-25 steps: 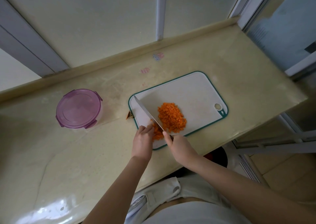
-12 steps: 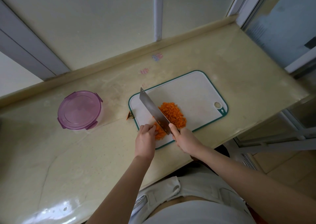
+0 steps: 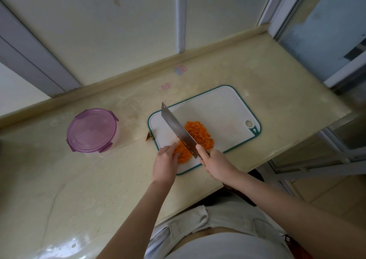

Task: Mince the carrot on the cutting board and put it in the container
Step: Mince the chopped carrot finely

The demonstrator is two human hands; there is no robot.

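In the head view the mincing looks well past halfway. A heap of minced carrot [image 3: 200, 134] lies near the middle of the cutting board [image 3: 223, 106], and a smaller bunch of carrot strips [image 3: 184, 155] waits at about 7 o'clock from that heap, close to the board's near edge. The left hand [image 3: 165, 163] steadies those strips, its fingers [image 3: 174, 147] curled down onto them. The right hand [image 3: 215, 163] is wrapped around the handle of the knife [image 3: 176, 128], one finger lying up against the blade's heel. The blade slants between heap and strips with its tip toward 11 o'clock and its flat face showing, and it seems lifted off the board. What is left, as I judge it, is to chop the remaining strips, perhaps run over the heap again, and then do the whole transfer. The container [image 3: 92, 131] stands on the counter [image 3: 79, 189] at 9 o'clock from the board, well apart from it. Its purple lid is on and the side clips are down. No orange shows through the tinted lid, though what it holds cannot be told for sure. A small carrot scrap [image 3: 149, 136] lies just beside the board's left edge.
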